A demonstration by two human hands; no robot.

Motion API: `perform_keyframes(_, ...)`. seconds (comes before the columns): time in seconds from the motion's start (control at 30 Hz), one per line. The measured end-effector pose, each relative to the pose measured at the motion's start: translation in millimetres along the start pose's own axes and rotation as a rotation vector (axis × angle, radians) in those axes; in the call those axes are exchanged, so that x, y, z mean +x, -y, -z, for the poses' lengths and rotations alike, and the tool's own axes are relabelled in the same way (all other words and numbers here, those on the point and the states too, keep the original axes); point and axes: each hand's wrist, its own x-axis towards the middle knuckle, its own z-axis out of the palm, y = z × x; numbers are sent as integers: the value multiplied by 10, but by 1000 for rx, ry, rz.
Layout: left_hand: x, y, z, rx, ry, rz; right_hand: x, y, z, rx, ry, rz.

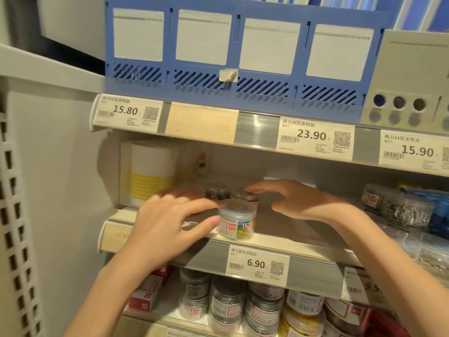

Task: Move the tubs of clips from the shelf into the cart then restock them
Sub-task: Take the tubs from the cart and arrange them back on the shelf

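Blue file rack hatched; white box yellow-striped.

The middle shelf, at the centre of the frame, is bounded above by the price rail of the upper shelf. Open shelf surface is seen right of centre, between the front tub of coloured clips and the clear tubs of metal clips at the right edge. The left end is blocked by a white and yellow box. Two further tubs are seen just behind the front tub. Reach to them is partly obstructed by the left hand and right hand.
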Motion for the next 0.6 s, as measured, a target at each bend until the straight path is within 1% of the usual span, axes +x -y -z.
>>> perform_keyframes(0.1,-7,-12,-18,9,-26,1,133,8,6,28,13,45)
perform_keyframes(0.37,-17,-22,-40,127,-60,22,368,60,-40,46,49,83)
perform_keyframes(0.47,-4,-23,-65,172,-63,26,409,63,-7,39,65,52)
perform_keyframes(0.6,0,-16,-102,209,-97,6,452,80,30,100,107,24)
